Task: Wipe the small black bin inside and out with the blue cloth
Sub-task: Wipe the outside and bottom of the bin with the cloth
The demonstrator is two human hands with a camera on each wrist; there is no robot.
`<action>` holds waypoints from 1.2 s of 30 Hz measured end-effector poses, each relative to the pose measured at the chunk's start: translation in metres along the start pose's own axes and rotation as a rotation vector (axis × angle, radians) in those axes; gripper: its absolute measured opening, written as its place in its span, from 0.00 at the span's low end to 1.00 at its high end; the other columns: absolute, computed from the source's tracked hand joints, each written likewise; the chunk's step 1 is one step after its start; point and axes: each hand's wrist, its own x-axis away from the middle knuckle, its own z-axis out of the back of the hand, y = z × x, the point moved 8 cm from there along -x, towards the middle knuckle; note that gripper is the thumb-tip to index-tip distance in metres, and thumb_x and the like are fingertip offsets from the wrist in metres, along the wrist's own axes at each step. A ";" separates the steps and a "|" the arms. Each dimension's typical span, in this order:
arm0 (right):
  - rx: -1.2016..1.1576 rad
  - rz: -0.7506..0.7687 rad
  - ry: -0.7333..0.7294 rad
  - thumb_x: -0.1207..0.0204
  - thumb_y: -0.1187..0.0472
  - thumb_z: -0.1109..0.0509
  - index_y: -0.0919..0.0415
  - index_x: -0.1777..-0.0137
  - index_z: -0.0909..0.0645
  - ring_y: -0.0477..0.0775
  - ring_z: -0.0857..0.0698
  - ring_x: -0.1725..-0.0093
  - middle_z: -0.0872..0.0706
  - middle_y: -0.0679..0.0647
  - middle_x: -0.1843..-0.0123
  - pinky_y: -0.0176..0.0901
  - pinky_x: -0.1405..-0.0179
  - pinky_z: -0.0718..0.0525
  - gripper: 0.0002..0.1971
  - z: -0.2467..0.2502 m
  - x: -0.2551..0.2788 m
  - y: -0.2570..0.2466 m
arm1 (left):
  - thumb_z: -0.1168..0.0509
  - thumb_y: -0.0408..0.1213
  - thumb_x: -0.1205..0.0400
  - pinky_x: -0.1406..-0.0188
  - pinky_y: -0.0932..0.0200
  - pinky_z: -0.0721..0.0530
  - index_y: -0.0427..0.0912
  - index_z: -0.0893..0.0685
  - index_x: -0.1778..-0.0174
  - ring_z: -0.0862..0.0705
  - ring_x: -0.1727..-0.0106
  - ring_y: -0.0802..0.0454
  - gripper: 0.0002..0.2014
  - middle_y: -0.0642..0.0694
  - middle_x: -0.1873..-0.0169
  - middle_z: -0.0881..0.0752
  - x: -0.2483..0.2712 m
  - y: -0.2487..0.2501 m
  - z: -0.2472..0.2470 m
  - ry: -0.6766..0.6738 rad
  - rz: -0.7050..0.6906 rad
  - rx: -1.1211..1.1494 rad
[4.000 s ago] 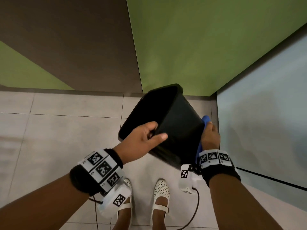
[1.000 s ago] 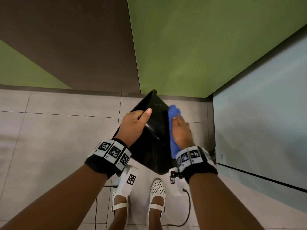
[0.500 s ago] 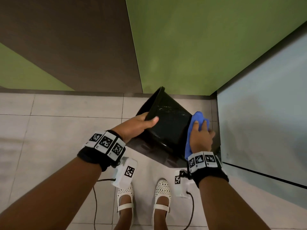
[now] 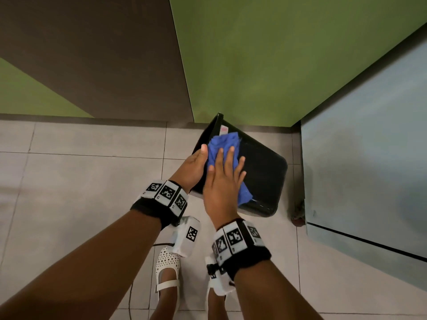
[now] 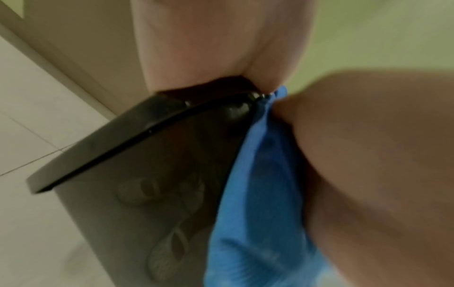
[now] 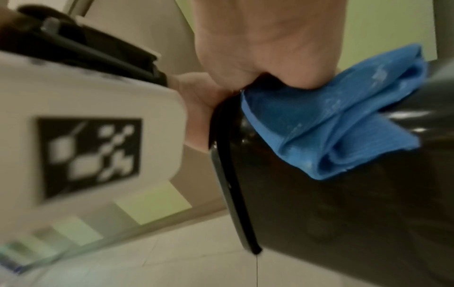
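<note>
The small black bin (image 4: pixel 263 176) is held tilted in the air above the floor, its rim toward the left. My left hand (image 4: pixel 193 166) grips that rim, thumb on the outside and fingers hidden behind it. My right hand (image 4: pixel 223 179) lies flat with straight fingers on the blue cloth (image 4: pixel 223 140), pressing it against the bin's upward outer side right beside the left thumb. The left wrist view shows the bin's rim and patterned wall (image 5: pixel 152 174) with the cloth (image 5: pixel 258 194) against it. In the right wrist view the folded cloth (image 6: pixel 331 120) sits under my palm on the glossy bin (image 6: pixel 343 213).
I stand in a corner: a green wall (image 4: pixel 254 65) ahead, a brown panel (image 4: pixel 104 54) to the left, a pale panel (image 4: pixel 369 158) on the right. Grey floor tiles (image 4: pixel 80 181) lie below, with white shoes (image 4: pixel 166 269) under the bin. A small object (image 4: pixel 298 213) sits by the right panel.
The right hand slid the cloth from the bin's right side to its upper side beside the left thumb, and its fingers flattened out. The bin turned in the left hand's grip.
</note>
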 end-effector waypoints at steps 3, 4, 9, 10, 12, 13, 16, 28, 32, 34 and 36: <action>0.077 -0.007 -0.002 0.14 0.50 0.57 0.49 0.17 0.58 0.60 0.64 0.16 0.61 0.49 0.14 0.59 0.18 0.62 0.27 0.000 -0.026 0.005 | 0.58 0.49 0.12 0.22 0.55 0.32 0.48 0.25 0.27 0.25 0.27 0.57 0.24 0.50 0.30 0.21 -0.004 -0.007 -0.006 -0.026 -0.040 0.014; 0.086 -0.014 0.005 0.14 0.49 0.57 0.48 0.17 0.57 0.60 0.63 0.16 0.59 0.49 0.14 0.60 0.18 0.60 0.27 0.002 -0.035 0.011 | 0.56 0.51 0.13 0.21 0.53 0.32 0.49 0.24 0.28 0.25 0.27 0.57 0.23 0.51 0.30 0.21 -0.004 -0.011 -0.006 -0.027 -0.031 0.022; 0.070 -0.201 -0.022 0.15 0.46 0.59 0.46 0.17 0.54 0.63 0.60 0.16 0.53 0.50 0.14 0.66 0.19 0.57 0.26 0.016 -0.085 0.057 | 0.52 0.61 0.18 0.22 0.47 0.31 0.46 0.23 0.30 0.24 0.27 0.52 0.29 0.47 0.30 0.19 -0.011 -0.043 -0.006 -0.038 0.050 0.033; 0.062 -0.240 -0.037 0.14 0.47 0.59 0.48 0.17 0.53 0.63 0.61 0.16 0.53 0.50 0.14 0.66 0.19 0.57 0.26 0.016 -0.091 0.063 | 0.53 0.59 0.16 0.22 0.47 0.31 0.45 0.25 0.28 0.24 0.27 0.51 0.29 0.46 0.30 0.20 -0.011 -0.047 -0.004 -0.031 0.069 0.023; 0.060 -0.233 -0.053 0.14 0.48 0.59 0.50 0.16 0.52 0.62 0.61 0.16 0.53 0.51 0.14 0.65 0.19 0.59 0.26 0.009 -0.090 0.058 | 0.54 0.60 0.16 0.22 0.46 0.31 0.44 0.25 0.27 0.24 0.27 0.50 0.31 0.44 0.30 0.20 -0.013 -0.058 0.000 -0.021 0.083 0.037; 0.062 -0.192 -0.059 0.14 0.49 0.59 0.51 0.16 0.53 0.62 0.61 0.16 0.55 0.51 0.14 0.64 0.19 0.60 0.26 0.003 -0.085 0.048 | 0.54 0.62 0.18 0.22 0.46 0.31 0.43 0.26 0.27 0.24 0.27 0.50 0.32 0.43 0.29 0.21 -0.015 -0.062 0.003 -0.006 0.083 0.055; 0.041 -0.042 -0.109 0.14 0.51 0.58 0.52 0.16 0.57 0.59 0.64 0.16 0.62 0.51 0.14 0.60 0.19 0.63 0.27 -0.027 -0.051 0.010 | 0.55 0.59 0.16 0.22 0.43 0.31 0.43 0.26 0.26 0.24 0.27 0.48 0.31 0.42 0.29 0.21 -0.017 -0.065 0.009 0.051 0.086 0.104; 0.104 -0.166 -0.087 0.14 0.48 0.59 0.47 0.17 0.56 0.61 0.59 0.16 0.56 0.51 0.14 0.67 0.19 0.56 0.26 -0.033 -0.075 0.090 | 0.54 0.57 0.15 0.27 0.50 0.25 0.47 0.22 0.34 0.20 0.33 0.50 0.25 0.47 0.35 0.17 -0.015 -0.090 0.016 0.037 0.146 0.079; 0.032 -0.442 0.005 0.13 0.50 0.58 0.52 0.16 0.53 0.65 0.56 0.16 0.53 0.55 0.14 0.66 0.20 0.51 0.26 -0.011 -0.068 0.136 | 0.54 0.58 0.16 0.29 0.53 0.23 0.46 0.22 0.31 0.18 0.34 0.52 0.27 0.46 0.37 0.15 -0.008 -0.085 0.031 0.021 0.136 0.110; 0.036 -0.452 0.050 0.13 0.51 0.56 0.56 0.16 0.52 0.66 0.56 0.16 0.54 0.56 0.14 0.63 0.20 0.50 0.27 -0.010 -0.058 0.123 | 0.53 0.59 0.16 0.28 0.51 0.24 0.46 0.22 0.31 0.18 0.33 0.51 0.28 0.46 0.36 0.15 -0.009 -0.084 0.032 0.030 0.148 0.124; 0.051 -0.321 0.000 0.13 0.51 0.57 0.55 0.16 0.55 0.65 0.59 0.16 0.58 0.56 0.14 0.61 0.19 0.55 0.27 -0.025 -0.049 0.087 | 0.53 0.63 0.18 0.26 0.47 0.26 0.47 0.25 0.27 0.21 0.30 0.49 0.31 0.45 0.32 0.18 -0.011 -0.086 0.028 0.055 0.167 0.139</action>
